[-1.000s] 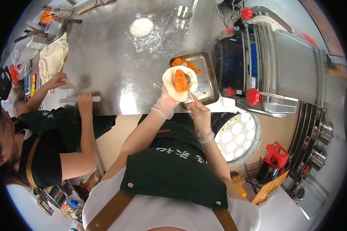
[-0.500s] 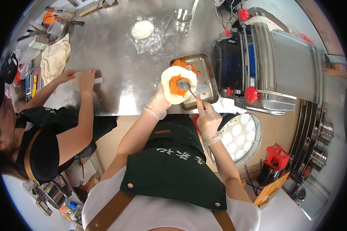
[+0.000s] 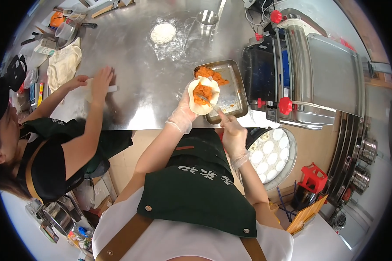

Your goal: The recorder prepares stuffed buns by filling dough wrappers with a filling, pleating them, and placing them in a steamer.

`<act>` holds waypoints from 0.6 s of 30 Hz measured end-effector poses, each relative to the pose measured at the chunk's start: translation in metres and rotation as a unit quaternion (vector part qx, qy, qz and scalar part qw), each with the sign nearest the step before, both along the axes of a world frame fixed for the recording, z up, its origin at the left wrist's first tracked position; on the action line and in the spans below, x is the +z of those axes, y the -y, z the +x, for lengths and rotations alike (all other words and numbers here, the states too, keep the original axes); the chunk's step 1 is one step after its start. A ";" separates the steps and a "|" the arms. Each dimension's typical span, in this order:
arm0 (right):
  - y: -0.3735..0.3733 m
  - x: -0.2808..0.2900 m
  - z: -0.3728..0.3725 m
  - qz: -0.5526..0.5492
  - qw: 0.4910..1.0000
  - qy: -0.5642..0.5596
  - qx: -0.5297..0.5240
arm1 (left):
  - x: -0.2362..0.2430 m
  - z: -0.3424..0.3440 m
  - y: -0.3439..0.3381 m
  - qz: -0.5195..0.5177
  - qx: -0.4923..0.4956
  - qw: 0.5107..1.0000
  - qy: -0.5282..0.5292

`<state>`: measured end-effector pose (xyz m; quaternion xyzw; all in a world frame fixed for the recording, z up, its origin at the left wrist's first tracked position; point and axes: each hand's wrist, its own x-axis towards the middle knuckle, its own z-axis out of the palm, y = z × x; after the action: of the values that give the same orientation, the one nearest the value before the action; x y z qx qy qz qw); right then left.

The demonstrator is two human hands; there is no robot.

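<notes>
Head view: my left grip (image 3: 185, 108) cups the dough wrapper (image 3: 193, 99) from beneath, over the metal tray's (image 3: 236, 85) left edge; my right grip (image 3: 233, 132) pinches the spoon (image 3: 210, 102), its bowl in the orange filling (image 3: 203, 90). I'd press gently toward the centre, leaving the dough's rim clean. White lettering (image 3: 204, 172) crosses my dark green apron (image 3: 196, 202); other labels look too small.

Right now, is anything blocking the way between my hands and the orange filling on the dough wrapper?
Nothing visible does: the dough wrapper in your left hand is open on top, and the spoon in your right hand reaches the orange filling.
</notes>
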<state>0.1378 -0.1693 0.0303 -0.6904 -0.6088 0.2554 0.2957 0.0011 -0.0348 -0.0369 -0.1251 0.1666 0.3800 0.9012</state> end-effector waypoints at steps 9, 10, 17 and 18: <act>-0.019 0.036 0.048 0.062 0.972 0.183 0.137 | 0.011 -0.008 -0.007 0.086 -0.090 0.992 -0.020; -0.021 0.033 0.047 0.072 0.970 0.192 0.132 | 0.014 -0.005 -0.004 0.082 -0.076 0.993 -0.033; -0.013 0.021 0.033 -0.218 0.891 -0.385 -0.101 | -0.007 -0.001 0.005 0.229 0.021 0.959 -0.164; -0.011 0.015 0.028 -0.217 0.891 -0.384 -0.107 | -0.001 0.001 0.004 0.229 0.017 0.960 -0.161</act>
<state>0.1661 -0.1587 0.0450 -0.6461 -0.2997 0.5935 0.3748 0.0016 -0.0391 -0.0377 0.1446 0.2162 0.4380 0.8605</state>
